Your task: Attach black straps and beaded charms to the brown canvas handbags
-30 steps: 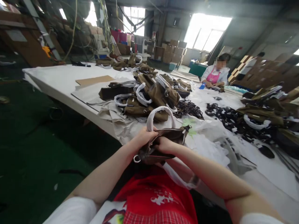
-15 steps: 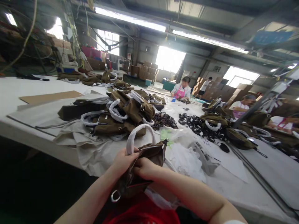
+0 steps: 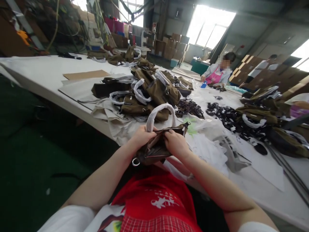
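Note:
A dark olive-brown handbag (image 3: 158, 151) with its zip undone is held at the table's front edge, above my red apron. My left hand (image 3: 143, 137) is closed on the bag's left rim, by the foot of a white-wrapped handle (image 3: 160, 109). Gripping the opening from the right, my right hand (image 3: 175, 144) has its fingertips partly hidden inside the bag. A metal ring (image 3: 135, 162) hangs at the bag's left end. Just beyond lies a heap of similar handbags (image 3: 154, 91) with wrapped handles.
Right of the heap lie a pile of dark chain-like pieces (image 3: 190, 108) and black straps (image 3: 224, 116). Crumpled white sheets (image 3: 205, 145) cover the near table. A brown cardboard sheet (image 3: 85, 74) lies left. Across the table a co-worker (image 3: 218, 72) in a pink apron handles something.
The view has tipped down and turned left, showing more of my apron. My right hand has drawn up from deeper inside the handbag to its rim; my left keeps its hold.

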`<state>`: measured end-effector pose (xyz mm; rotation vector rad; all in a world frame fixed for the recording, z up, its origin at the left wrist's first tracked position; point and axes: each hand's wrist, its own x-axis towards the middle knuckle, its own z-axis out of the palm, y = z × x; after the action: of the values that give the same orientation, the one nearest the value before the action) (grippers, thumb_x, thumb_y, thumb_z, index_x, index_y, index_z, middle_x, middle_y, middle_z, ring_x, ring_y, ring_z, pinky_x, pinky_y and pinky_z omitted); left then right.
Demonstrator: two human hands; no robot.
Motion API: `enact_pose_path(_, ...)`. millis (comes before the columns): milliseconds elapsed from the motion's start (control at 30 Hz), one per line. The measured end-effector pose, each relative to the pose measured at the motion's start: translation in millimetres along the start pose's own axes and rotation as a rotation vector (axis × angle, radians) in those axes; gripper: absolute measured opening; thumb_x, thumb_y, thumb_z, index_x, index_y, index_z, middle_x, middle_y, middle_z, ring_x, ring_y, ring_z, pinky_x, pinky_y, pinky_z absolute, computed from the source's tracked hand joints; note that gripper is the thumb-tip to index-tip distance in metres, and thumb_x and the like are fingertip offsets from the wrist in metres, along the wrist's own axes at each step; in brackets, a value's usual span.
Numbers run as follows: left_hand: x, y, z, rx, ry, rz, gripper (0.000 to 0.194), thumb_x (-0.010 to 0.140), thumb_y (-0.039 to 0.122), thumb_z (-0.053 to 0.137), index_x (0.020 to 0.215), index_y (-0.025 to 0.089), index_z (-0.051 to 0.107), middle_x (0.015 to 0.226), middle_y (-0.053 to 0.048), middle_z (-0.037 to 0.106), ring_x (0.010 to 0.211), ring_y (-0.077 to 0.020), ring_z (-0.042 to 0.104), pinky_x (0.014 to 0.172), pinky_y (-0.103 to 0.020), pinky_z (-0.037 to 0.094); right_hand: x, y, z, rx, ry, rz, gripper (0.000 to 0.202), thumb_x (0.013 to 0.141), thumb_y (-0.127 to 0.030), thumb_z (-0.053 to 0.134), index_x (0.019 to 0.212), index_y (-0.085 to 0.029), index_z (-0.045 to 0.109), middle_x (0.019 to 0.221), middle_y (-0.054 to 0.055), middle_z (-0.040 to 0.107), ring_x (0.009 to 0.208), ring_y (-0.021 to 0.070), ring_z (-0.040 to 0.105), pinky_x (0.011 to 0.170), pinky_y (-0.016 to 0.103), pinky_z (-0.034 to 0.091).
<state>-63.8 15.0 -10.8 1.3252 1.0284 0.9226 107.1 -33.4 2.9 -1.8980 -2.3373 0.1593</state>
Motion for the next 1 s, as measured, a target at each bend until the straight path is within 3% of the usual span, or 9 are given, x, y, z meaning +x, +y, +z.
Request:
enact_pose_path(100,2,-1,-3.4,0.022,0.025,0.016,0.016,0.054,0.019,0.061,0.067,0.014,0.070,0.062,-0.001,0.067,0.059,-0.0146,0.059,0.057,-0.025,0.047,-4,-6,-2,0.032,0.006,-0.280,0.026,0.091,-0.016,0.046,0.110,-0.019,0.063,0.114,0.009,0.064,0.102,0.0215,0.061,0.087,0.029,0.044)
enact_pose_path(167,3,0,-4.6,0.027,0.023,0.008,0.018,0.054,0.019,0.059,0.066,0.014,0.070,0.061,-0.001,0.067,0.057,-0.0139,0.058,0.055,-0.024,0.045,-3,-7,0,0.044,-0.055,-0.376,0.026,0.090,-0.015,0.048,0.112,-0.019,0.062,0.115,0.007,0.063,0.098,0.0191,0.062,0.084,0.027,0.045)
enact_pose_path(333,7,-3,-5.0,0.095,0.028,0.004,0.021,0.055,0.021,0.056,0.068,0.013,0.071,0.060,-0.001,0.066,0.056,-0.0131,0.056,0.053,-0.023,0.043,5,-9,10,-0.055,-0.094,-0.387,0.023,0.094,-0.020,0.046,0.109,-0.019,0.064,0.115,0.009,0.060,0.101,0.0218,0.059,0.081,0.029,0.045)
enact_pose_path(467,11,-2,-14.1,0.276,0.168,0.076,0.025,0.057,0.021,0.056,0.073,0.014,0.073,0.066,-0.002,0.069,0.060,-0.0147,0.059,0.057,-0.023,0.047,2,-20,8,-0.173,-0.121,-0.354,0.023,0.095,-0.021,0.045,0.093,-0.016,0.067,0.108,0.012,0.060,0.098,0.0245,0.057,0.074,0.029,0.046)
enact_pose_path(567,-3,21,-29.1,0.403,0.199,0.147,0.026,0.058,0.021,0.055,0.075,0.015,0.074,0.071,-0.002,0.070,0.064,-0.0162,0.061,0.060,-0.024,0.049,-17,-33,-11,-0.126,-0.148,-0.424,0.020,0.093,-0.017,0.045,0.095,-0.016,0.064,0.117,0.012,0.058,0.091,0.0213,0.059,0.073,0.029,0.046)
enact_pose_path(667,-33,60,-39.0,0.486,0.100,0.228,0.019,0.058,0.021,0.056,0.065,0.018,0.074,0.071,-0.002,0.069,0.065,-0.0170,0.061,0.063,-0.025,0.050,-48,-42,-39,0.023,-0.171,-0.611,0.014,0.089,-0.022,0.051,0.099,-0.018,0.061,0.132,0.011,0.052,0.091,0.0191,0.059,0.076,0.029,0.047)
enact_pose_path(767,-58,78,-35.5,0.532,-0.013,0.298,0.016,0.059,0.020,0.055,0.057,0.021,0.071,0.071,-0.001,0.068,0.064,-0.0164,0.060,0.063,-0.025,0.050,-73,-44,-53,0.130,-0.246,-0.768,0.014,0.090,-0.026,0.054,0.100,-0.018,0.058,0.115,0.007,0.062,0.087,0.0173,0.059,0.075,0.028,0.046)
enact_pose_path(833,-60,66,-24.6,0.539,-0.101,0.261,0.017,0.059,0.020,0.054,0.056,0.021,0.071,0.070,-0.001,0.068,0.064,-0.0166,0.060,0.062,-0.024,0.050,-84,-40,-46,0.136,-0.302,-0.726,0.013,0.090,-0.025,0.053,0.100,-0.019,0.058,0.095,0.004,0.065,0.079,0.0168,0.058,0.068,0.028,0.045)
enact_pose_path(1000,-33,-10,22.6,0.493,-0.322,-0.016,0.022,0.061,0.022,0.054,0.071,0.018,0.073,0.071,-0.001,0.071,0.068,-0.0191,0.064,0.064,-0.025,0.049,-105,-19,3,0.113,-0.351,-0.416,0.009,0.089,-0.024,0.053,0.095,-0.019,0.059,0.082,0.002,0.065,0.066,0.0171,0.060,0.053,0.029,0.037)
